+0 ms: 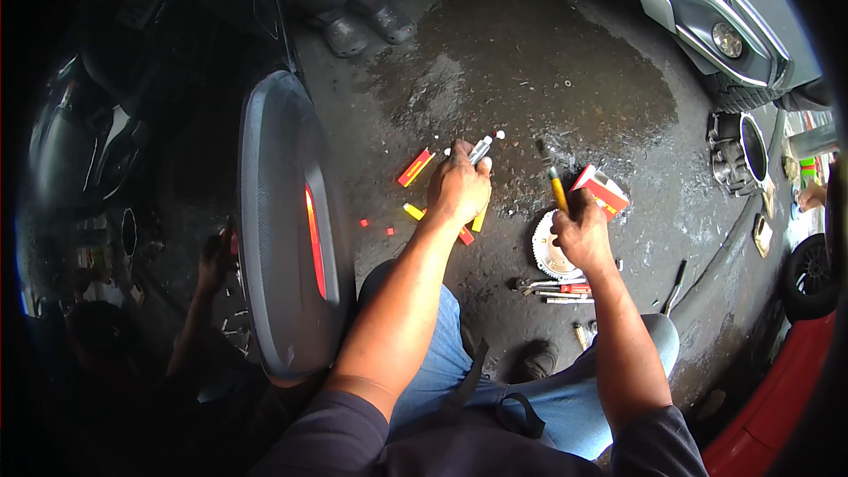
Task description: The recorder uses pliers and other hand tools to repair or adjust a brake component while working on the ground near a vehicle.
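At frame centre a round toothed metal disc (549, 252), judged heavy and stiff, is lain on wet floor (530, 62); a yellow-handled tool (557, 190) is clamped by the right hand (583, 234), a small light tube (480, 149) by the left hand (459, 187), best gripped mid-body.

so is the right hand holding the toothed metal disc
No, the right hand grips a yellow-handled tool, and the toothed metal disc lies on the floor beneath it.

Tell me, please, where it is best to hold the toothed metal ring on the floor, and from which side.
Grip the toothed ring at its left outer rim, coming from above. It lies flat, and the right hand with the yellow-handled tool covers its right part.
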`<state>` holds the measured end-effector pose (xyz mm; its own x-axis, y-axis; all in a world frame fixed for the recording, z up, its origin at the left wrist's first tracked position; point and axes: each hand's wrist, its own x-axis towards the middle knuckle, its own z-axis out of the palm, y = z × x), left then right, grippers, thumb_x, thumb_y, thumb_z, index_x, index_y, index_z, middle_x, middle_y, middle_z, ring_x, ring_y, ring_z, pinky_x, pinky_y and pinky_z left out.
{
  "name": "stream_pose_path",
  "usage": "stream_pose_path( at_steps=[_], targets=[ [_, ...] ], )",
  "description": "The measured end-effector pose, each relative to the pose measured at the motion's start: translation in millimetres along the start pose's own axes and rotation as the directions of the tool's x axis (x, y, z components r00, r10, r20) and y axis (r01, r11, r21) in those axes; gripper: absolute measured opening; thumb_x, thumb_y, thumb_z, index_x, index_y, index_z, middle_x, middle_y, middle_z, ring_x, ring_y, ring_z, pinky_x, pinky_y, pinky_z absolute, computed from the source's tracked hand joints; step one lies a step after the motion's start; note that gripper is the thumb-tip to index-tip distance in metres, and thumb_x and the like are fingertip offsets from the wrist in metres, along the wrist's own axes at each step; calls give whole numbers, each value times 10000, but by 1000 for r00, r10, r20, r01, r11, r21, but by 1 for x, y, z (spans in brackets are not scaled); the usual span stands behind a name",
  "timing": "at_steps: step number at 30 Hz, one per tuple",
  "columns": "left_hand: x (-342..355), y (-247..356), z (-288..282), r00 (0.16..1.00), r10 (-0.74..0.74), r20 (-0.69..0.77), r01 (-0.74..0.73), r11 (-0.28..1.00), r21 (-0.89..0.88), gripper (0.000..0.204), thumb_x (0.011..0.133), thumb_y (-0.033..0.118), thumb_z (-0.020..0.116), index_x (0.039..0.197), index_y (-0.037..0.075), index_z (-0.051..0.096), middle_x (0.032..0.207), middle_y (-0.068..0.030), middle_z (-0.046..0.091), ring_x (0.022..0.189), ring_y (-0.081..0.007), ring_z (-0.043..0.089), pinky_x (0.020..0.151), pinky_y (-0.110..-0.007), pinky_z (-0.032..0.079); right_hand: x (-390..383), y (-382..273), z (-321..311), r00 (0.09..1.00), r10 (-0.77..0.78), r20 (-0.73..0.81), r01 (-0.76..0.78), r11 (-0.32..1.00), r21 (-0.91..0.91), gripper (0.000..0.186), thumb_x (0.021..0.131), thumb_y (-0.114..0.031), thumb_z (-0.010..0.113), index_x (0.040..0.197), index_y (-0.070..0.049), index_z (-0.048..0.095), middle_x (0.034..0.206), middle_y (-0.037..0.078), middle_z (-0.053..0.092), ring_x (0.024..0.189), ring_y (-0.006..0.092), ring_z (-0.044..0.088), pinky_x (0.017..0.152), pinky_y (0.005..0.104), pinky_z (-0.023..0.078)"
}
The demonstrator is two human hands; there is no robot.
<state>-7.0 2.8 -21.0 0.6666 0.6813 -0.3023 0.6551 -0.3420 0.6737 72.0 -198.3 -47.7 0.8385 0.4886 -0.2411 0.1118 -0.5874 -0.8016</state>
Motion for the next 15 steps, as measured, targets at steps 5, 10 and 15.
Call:
stream_pose_path(
  at_steps=[5,10,15],
  targets=[
    [-4,8,-14,987,-86,139,77,994,73,451,915,271,541,1272,10,451,1199,-200,573,1128,-332,550,936,-391,440,-1,-19,-4,970,145,194,-154,988,31,284,825,-211,582,934,50,549,774,190,612,762,285,617,712,402,457],
    [-5,10,-13,970,-122,208,83,979,187,517,926,269,524,1345,-3,390,1305,-204,500,1198,-318,504,985,-369,422,-9,-35,3,923,6,385,0,1000,-15,313,877,-260,571,1006,13,487,858,195,560,833,275,545,773,379,418],
    [4,-17,11,989,-65,133,51,993,109,469,923,313,504,1299,40,439,1229,-179,564,1148,-328,535,956,-402,427,-7,-29,11,903,-53,426,42,998,37,264,925,-256,561,940,-15,455,768,88,444,767,168,408,724,317,390]
  ],
)
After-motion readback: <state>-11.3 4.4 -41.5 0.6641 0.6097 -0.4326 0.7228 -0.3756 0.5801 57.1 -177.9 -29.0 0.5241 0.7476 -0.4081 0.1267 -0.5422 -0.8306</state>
